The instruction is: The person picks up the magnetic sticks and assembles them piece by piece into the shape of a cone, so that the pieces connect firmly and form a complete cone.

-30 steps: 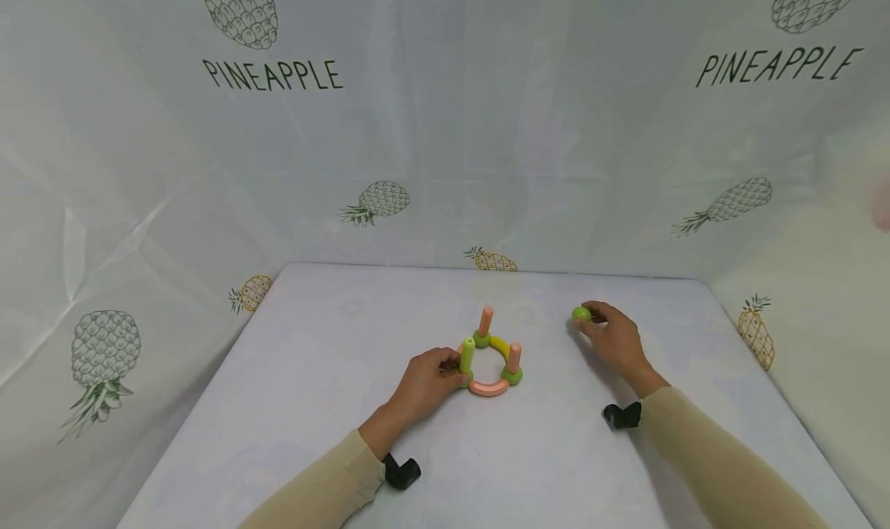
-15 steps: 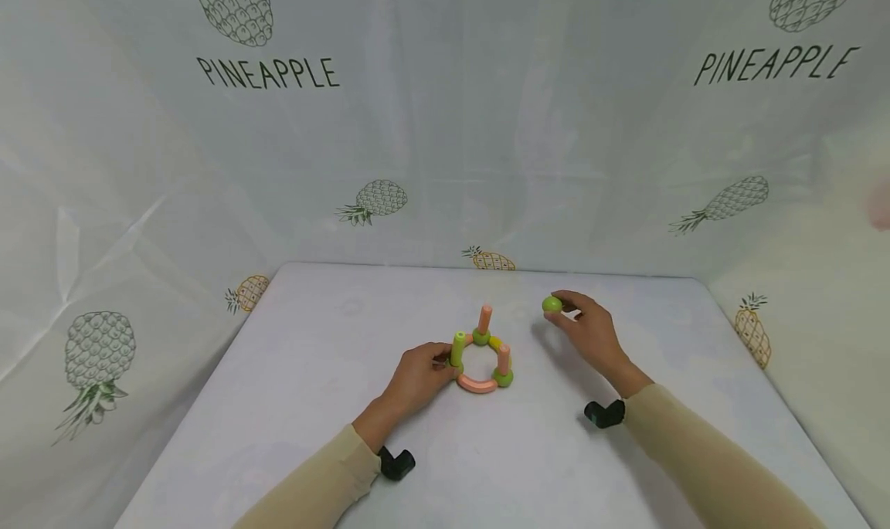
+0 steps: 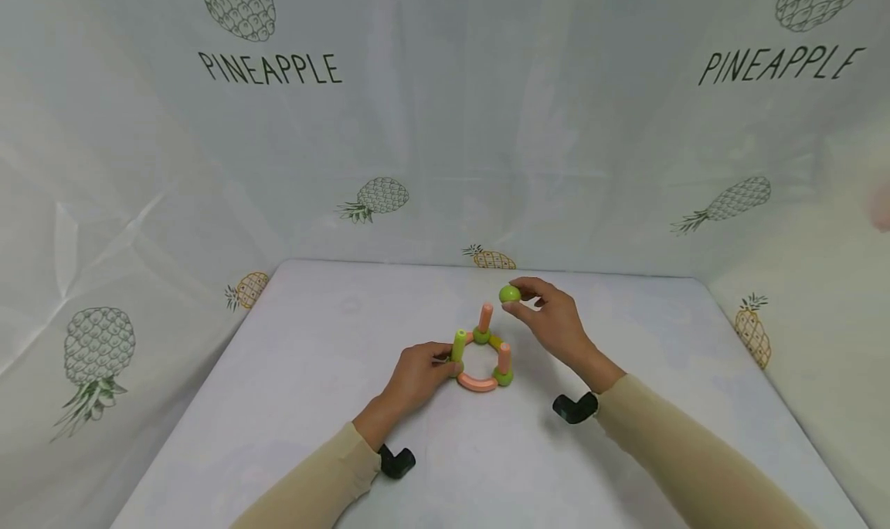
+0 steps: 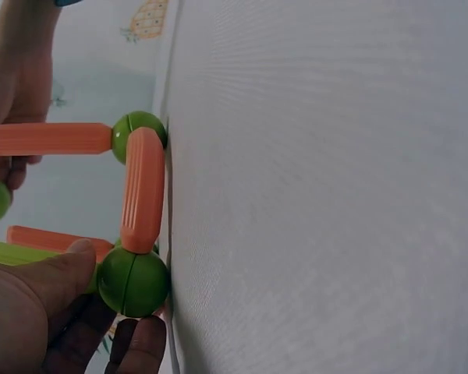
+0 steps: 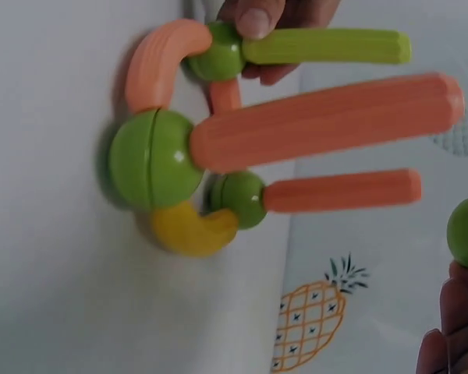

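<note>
A ball-and-stick toy frame stands on the table, its curved salmon stick (image 3: 477,384) and yellow curved stick (image 3: 495,342) joined by green balls into a ring. Two salmon sticks (image 3: 485,317) (image 5: 327,122) and a light-green stick (image 3: 458,346) stand up from these balls. At the left corner, my left hand (image 3: 415,378) pinches the frame where the light-green stick meets its green ball (image 4: 133,282). My right hand (image 3: 552,320) holds a loose green ball (image 3: 510,294) between thumb and fingers, raised beside the top of the far salmon stick.
The white table (image 3: 334,313) extends around the frame, its far edge close behind. A pineapple-printed curtain (image 3: 445,127) hangs at the back and sides. Black wrist cameras (image 3: 575,408) stick out from both wrists, low over the table.
My right hand has carried the loose green ball leftward, from the right side to above the frame's far side. The frame and my left hand shifted slightly left, then stayed put.
</note>
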The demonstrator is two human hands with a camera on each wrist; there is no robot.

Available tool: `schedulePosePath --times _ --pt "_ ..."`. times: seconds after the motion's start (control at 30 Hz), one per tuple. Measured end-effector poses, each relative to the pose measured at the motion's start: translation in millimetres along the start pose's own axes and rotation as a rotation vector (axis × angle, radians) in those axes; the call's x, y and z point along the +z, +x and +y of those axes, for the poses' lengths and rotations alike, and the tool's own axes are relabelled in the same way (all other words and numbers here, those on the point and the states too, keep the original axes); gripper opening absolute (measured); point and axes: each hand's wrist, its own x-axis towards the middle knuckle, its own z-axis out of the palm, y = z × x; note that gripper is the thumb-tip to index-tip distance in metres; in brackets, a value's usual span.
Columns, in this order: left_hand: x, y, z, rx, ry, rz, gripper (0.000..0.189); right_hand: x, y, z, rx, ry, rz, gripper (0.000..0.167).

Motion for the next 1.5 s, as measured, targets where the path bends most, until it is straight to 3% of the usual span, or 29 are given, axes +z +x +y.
schedulePosePath --times 0.27,0.6,0.87,1.3,1.5 --pt "-0.7 -0.4 2.6 -0.004 -0.009 -0.004 0.038 13.1 1.9 -13.9 -0.028 0.029 -0.050 0.039" --pt "-0.6 0.1 2.1 -0.001 -0.010 -0.008 0.038 18.2 -0.7 -11.0 -0.027 -0.004 -0.091 0.048" --pt "-0.7 -1.1 1.3 0.010 -0.011 0.012 0.042 18.4 -2.6 -11.0 -0.016 0.018 -0.096 0.040" --pt "0.3 4.0 10.6 0.073 0.074 0.043 0.033 20.2 -9.5 -15.9 -0.015 -0.031 -0.122 0.044" --pt "0.3 6.6 16.5 0.013 0.077 0.030 0.034 22.0 -11.5 -15.7 -0.014 -0.031 -0.140 0.044"
